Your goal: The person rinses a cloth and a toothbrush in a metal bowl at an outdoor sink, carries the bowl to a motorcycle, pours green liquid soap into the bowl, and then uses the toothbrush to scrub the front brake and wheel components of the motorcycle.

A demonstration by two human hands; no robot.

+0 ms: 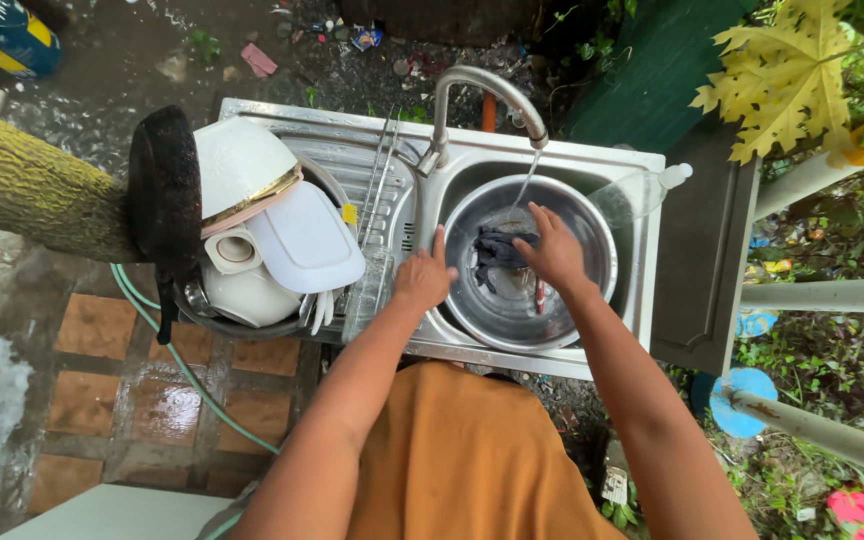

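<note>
A steel sink (pixel 642 250) holds a large round metal basin (pixel 592 235). A curved tap (pixel 482 85) runs a thin stream of water into the basin. My right hand (pixel 554 250) is inside the basin, pressing on a dark blue-black cloth (pixel 492 250). My left hand (pixel 424 275) rests on the basin's left rim, fingers curled over the edge. A small red and white object lies on the basin's bottom near my right wrist.
On the drainboard to the left, a bowl is piled with washed white dishes (pixel 282 240), a white lid and a blackened pan (pixel 164 200). A clear glass (pixel 367 290) stands beside it. A clear plastic bottle (pixel 642 190) lies at the sink's right. A green hose (pixel 187 375) crosses the wet tiles.
</note>
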